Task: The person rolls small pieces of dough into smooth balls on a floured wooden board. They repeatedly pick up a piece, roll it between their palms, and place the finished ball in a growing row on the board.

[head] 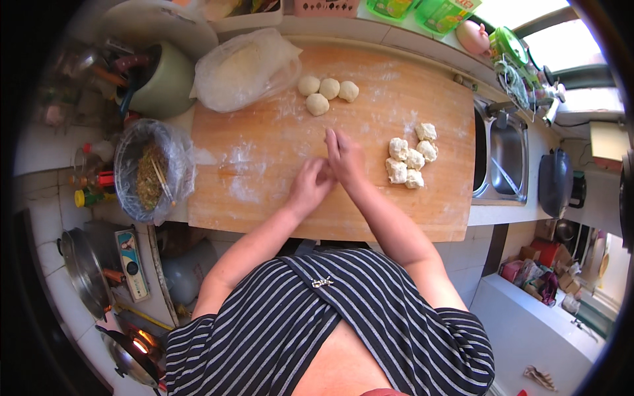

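Note:
My left hand (314, 183) and my right hand (344, 151) meet over the middle of a floured wooden board (257, 213). The palms face each other; whether dough lies between them is hidden. Beyond them sit several smooth round dough balls (329, 89) in a small cluster. To the right of my right hand, several rough, uncut-looking dough lumps (415, 159) lie close together. A plastic bag of dough (242, 74) rests at the board's far left corner. Left of the board, a plastic-lined bowl (185, 168) holds chopped filling (148, 178) with chopsticks (162, 180) in it.
A steel sink (510, 158) adjoins the board's right edge. A large pale green pot (168, 84) stands at the far left. Green containers (441, 15) line the ledge behind. At the lower left, a pan (129, 356) sits beside a glowing burner (141, 344).

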Motion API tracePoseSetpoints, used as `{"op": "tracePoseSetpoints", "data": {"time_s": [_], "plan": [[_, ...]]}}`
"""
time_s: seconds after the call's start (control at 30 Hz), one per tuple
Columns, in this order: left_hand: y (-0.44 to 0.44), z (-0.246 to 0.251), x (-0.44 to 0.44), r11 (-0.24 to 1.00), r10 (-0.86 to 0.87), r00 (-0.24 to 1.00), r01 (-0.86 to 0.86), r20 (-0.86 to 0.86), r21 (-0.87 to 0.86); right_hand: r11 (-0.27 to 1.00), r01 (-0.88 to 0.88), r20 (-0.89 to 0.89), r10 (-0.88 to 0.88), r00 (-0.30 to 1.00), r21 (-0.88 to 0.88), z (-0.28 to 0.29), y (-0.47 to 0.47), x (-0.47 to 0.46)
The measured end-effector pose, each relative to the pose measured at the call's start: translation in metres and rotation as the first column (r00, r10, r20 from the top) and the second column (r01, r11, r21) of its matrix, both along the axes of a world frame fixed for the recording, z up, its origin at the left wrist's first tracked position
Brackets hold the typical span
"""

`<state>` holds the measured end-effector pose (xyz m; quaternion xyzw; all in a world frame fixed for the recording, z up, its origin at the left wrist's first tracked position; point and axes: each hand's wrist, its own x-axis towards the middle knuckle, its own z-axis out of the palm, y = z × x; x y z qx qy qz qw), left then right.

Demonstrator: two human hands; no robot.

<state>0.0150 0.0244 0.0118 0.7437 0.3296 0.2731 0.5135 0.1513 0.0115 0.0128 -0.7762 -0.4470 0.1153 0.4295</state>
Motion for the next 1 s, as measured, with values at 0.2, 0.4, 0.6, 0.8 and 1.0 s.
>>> {"op": "tracePoseSetpoints", "data": {"time_s": [0.2,0.4,0.6,0.8,1.0], "plan": [[0.001,-0.005,-0.008,0.985,0.007,0.980,0.027,-0.199,0.168,0.995,0.049,0.263,-0.023,0.964,-0.091,-0.019,-0.020,-0.019],[0.026,-0.003,0.011,0.993,0.016,0.944,0.023,-0.330,0.115,0.988,0.046,0.070,-0.036,0.997,-0.147,-0.019,0.008,0.000],[-0.013,0.006,-0.005,0.995,-0.033,0.993,0.043,-0.111,0.090,0.988,0.087,0.051,-0.081,0.995,-0.131,-0.012,-0.026,-0.007],[0.012,-0.009,0.016,1.000,0.005,0.975,-0.004,-0.224,0.006,0.979,0.099,0.235,-0.056,0.970,-0.179,-0.019,0.001,0.007],[-0.016,0.021,-0.001,0.996,-0.058,0.994,0.065,-0.096,0.063,0.989,0.086,0.068,-0.078,0.995,-0.123,0.002,-0.020,-0.001]]}}
